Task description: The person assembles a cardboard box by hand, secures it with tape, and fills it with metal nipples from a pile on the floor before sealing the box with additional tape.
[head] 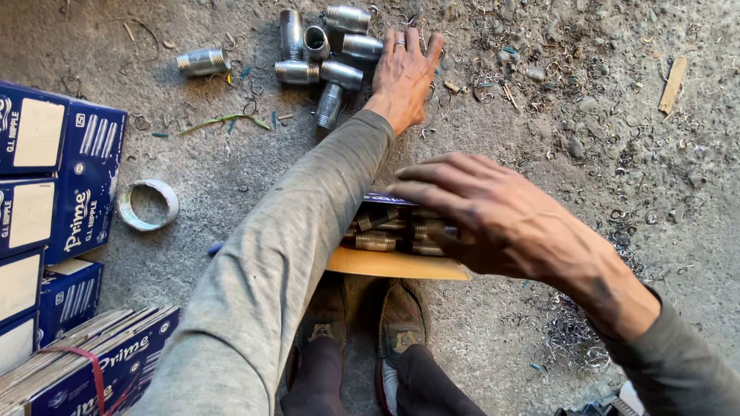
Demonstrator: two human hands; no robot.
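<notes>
Soft daylight, faint shadows, sharp focus, slight blur on near sleeve

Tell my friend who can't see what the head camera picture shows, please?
A person's left hand reaches out to a pile of short threaded metal pipe pieces on a gritty floor. Their right hand hovers over an open box filled with similar pieces. Blue boxes are stacked on the left.
</notes>
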